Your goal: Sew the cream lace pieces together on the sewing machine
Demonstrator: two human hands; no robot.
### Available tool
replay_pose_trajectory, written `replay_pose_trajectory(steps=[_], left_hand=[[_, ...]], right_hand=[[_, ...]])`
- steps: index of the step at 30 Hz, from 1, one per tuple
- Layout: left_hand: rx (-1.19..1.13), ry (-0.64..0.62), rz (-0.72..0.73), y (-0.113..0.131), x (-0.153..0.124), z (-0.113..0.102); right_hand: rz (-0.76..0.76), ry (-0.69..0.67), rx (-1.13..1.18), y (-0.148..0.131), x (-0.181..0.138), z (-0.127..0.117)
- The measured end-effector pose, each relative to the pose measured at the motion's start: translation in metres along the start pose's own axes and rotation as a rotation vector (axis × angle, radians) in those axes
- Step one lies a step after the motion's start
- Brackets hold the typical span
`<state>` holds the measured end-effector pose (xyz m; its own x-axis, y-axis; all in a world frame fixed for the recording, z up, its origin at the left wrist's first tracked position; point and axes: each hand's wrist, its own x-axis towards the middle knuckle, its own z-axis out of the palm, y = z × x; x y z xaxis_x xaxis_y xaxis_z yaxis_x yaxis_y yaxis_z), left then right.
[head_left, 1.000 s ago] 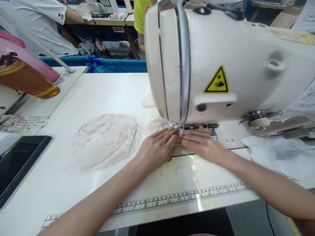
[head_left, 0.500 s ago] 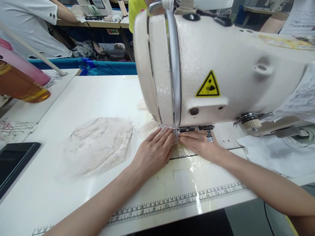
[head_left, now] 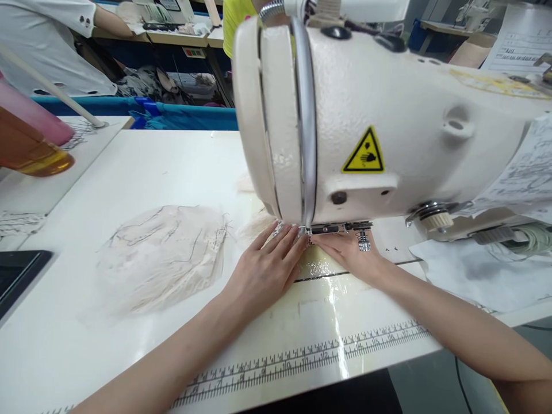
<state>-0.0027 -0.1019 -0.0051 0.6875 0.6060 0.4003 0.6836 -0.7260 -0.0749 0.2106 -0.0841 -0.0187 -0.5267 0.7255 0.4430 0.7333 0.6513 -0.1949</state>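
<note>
Hands at the needle of the sewing machine [head_left: 388, 115], which serves as our landmark. We laid the left hand [head_left: 265, 267] flat and open, fingers extended, on the pale fabric piece [head_left: 317, 265] directly below the machine head; the right hand [head_left: 351, 253] lay flat beside it, fingers together and pointing toward the presser foot, pinching nothing that we could make out. A narrow printed tape [head_left: 309, 237] showed between the fingertips, just under the head. Compared with a second earlier, both hands had crept slightly farther under the head and less of the tape remained visible, which we read as the seam feeding forward. Left of the machine lay a loose stack of sheer cut pieces [head_left: 161, 253]; in front of it, a printed ruler [head_left: 302, 359] ran along the edge of the table [head_left: 150, 167]. Behind the machine, other people stood at another bench.
</note>
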Motion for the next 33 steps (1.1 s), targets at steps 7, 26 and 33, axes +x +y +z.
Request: replay_pose_trajectory(steps=[7, 26, 33], left_hand=[[0.080, -0.003, 0.030, 0.000, 0.001, 0.000], [0.132, 0.029, -0.014, 0.001, 0.004, -0.001], [0.080, -0.006, 0.006, 0.000, 0.000, 0.001]], right_hand=[[0.067, 0.028, 0.053, 0.007, -0.002, 0.007], [-0.060, -0.029, 0.021, -0.002, -0.005, -0.004], [0.066, -0.157, 0.104, -0.010, -0.003, -0.017]])
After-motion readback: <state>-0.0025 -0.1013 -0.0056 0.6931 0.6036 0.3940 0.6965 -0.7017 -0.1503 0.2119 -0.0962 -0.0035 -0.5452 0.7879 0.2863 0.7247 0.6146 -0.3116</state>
